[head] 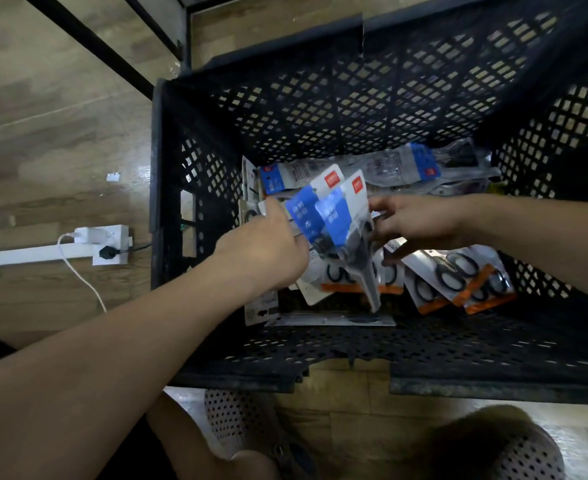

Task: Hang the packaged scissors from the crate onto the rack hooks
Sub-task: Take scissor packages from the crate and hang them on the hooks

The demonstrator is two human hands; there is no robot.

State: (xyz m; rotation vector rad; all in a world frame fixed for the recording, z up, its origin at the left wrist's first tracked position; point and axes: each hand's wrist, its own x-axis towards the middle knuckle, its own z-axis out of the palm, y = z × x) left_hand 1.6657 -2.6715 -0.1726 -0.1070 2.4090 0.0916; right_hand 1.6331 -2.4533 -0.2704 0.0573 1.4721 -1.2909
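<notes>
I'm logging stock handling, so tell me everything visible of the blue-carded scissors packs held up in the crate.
The blue-carded scissors packs look like two overlapped clear plastic blisters with blue-and-white cards and red logos on top. Dark scissors show through, pointed end down. Tilted, they sit above other packs inside the black crate. The left hand grips their left edge; the right hand reaches their right side, contact unclear.

The bare left forearm [129, 341] runs from the near left corner up toward the middle. At its end the left hand [264, 251] shows its back to the camera, fingers curled around two blue-carded scissor packs [330, 220] held upright. The bare right forearm [545, 244] comes in level from the right edge. The right hand [420, 223] stretches its fingers left to the packs' edge; whether they pinch is unclear.
</notes>
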